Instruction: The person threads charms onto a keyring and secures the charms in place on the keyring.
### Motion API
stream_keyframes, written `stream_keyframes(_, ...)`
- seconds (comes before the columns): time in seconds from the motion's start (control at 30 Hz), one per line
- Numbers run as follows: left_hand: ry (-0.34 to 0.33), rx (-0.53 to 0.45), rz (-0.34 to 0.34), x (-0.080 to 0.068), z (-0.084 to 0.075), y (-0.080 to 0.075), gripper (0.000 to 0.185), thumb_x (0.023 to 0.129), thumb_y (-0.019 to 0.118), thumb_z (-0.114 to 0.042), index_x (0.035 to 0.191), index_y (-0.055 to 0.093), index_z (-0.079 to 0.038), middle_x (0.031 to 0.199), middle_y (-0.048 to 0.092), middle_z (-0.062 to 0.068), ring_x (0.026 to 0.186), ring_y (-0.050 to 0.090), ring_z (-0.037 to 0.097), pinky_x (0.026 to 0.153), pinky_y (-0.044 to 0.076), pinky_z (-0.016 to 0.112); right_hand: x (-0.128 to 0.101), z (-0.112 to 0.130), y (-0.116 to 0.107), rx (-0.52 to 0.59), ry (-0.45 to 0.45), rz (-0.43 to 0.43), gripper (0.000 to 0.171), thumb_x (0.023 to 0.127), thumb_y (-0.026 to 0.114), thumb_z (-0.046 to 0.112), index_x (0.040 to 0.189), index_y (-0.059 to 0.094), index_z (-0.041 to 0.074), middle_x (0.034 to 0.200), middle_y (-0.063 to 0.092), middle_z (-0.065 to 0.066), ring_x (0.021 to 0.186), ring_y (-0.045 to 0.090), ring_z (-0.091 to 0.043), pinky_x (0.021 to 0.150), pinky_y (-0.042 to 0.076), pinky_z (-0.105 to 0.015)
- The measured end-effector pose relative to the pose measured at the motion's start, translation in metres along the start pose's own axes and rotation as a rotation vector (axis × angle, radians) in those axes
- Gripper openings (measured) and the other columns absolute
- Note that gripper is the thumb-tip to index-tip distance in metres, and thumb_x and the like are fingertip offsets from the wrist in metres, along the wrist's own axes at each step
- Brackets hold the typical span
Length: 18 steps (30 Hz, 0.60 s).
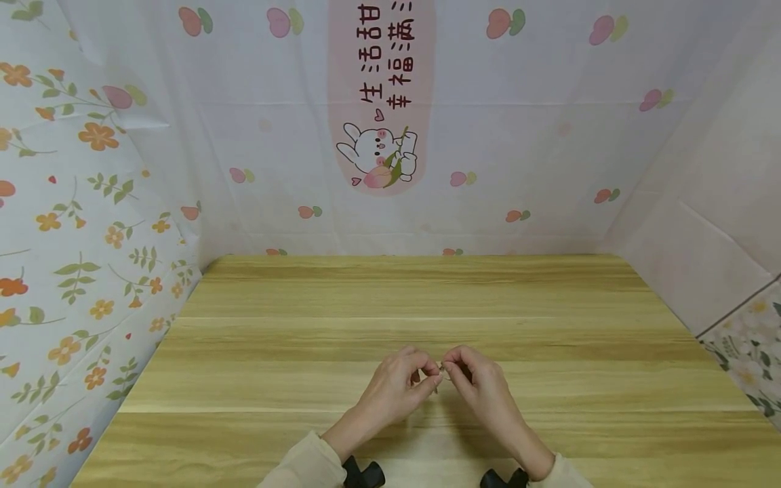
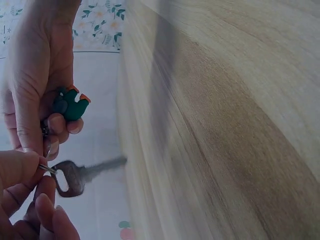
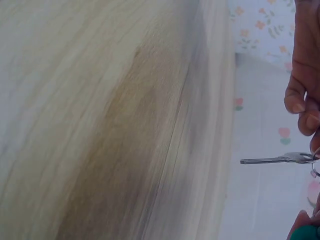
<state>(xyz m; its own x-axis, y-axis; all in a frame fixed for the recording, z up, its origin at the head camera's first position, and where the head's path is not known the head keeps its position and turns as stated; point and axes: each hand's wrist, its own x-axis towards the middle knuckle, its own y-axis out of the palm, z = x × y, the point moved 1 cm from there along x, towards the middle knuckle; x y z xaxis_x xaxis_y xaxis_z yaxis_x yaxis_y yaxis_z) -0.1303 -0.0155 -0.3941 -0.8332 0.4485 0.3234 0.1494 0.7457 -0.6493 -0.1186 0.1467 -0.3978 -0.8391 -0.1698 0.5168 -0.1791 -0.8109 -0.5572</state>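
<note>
Pinching a key, left hand meets right hand above table.

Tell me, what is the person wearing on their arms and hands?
Both hands are bare: no gloves and no rings that can be seen. The left hand and the right hand come out of pale cream long sleeves. Small black camera mounts sit at each wrist. The fingernails look short and plain.

A wooden bench fills the middle; at twelve o'clock hangs a rabbit-print sheet, at nine o'clock a flowered sheet
</note>
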Motion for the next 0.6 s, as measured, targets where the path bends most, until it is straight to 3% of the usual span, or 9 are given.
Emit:
stream_keyframes(0.23, -0.009, 0.008, 0.021, 0.0004, -0.0003, -0.0002, 0.007, 0.086, 0.065, -0.012, 0.079, 0.064, -0.015, 0.087, 0.065, -0.006, 0.069, 0.052, 0.004, 0.066, 0.04, 0.015, 0.0001, 0.002, -0.001, -0.015, -0.023, -0.01, 0.017, 0.083, 0.066, -0.004, 0.079, 0.061, 0.011, 0.067, 0.053, 0.012, 0.059, 0.042, 0.005, 0.048, 0.038, -0.017)
stream_keyframes(0.37, -0.001, 0.011, 0.013, 0.0005, 0.0002, 0.0002, 0.007, 0.087, 0.066, -0.014, 0.08, 0.065, -0.016, 0.086, 0.065, -0.006, 0.068, 0.05, 0.0, 0.067, 0.04, 0.016, 0.0, 0.0006, -0.0011, 0.018, 0.021, 0.006, 0.015, 0.084, 0.065, -0.003, 0.08, 0.061, 0.011, 0.066, 0.054, 0.011, 0.059, 0.042, 0.004, 0.048, 0.039, -0.018)
stream_keyframes(0.47, -0.004, -0.016, 0.0, 0.0001, 0.0014, 0.0005, 0.008, 0.088, 0.066, -0.016, 0.08, 0.065, -0.015, 0.087, 0.064, -0.005, 0.067, 0.05, -0.001, 0.065, 0.042, 0.016, 0.0003, -0.0011, -0.0026, 0.086, 0.106, 0.058, 0.011, 0.087, 0.062, -0.001, 0.082, 0.061, 0.008, 0.067, 0.054, 0.007, 0.059, 0.044, 0.001, 0.049, 0.04, -0.019)
stream_keyframes(0.6, -0.027, -0.1, -0.027, -0.0001, 0.0034, 0.0005, 0.006, 0.088, 0.067, -0.016, 0.082, 0.066, -0.014, 0.086, 0.062, -0.002, 0.068, 0.05, 0.0, 0.061, 0.044, 0.016, 0.0006, -0.0042, -0.0067, 0.252, 0.305, 0.205, 0.008, 0.094, 0.054, 0.007, 0.092, 0.06, 0.002, 0.073, 0.054, -0.003, 0.057, 0.046, -0.004, 0.047, 0.04, -0.02)
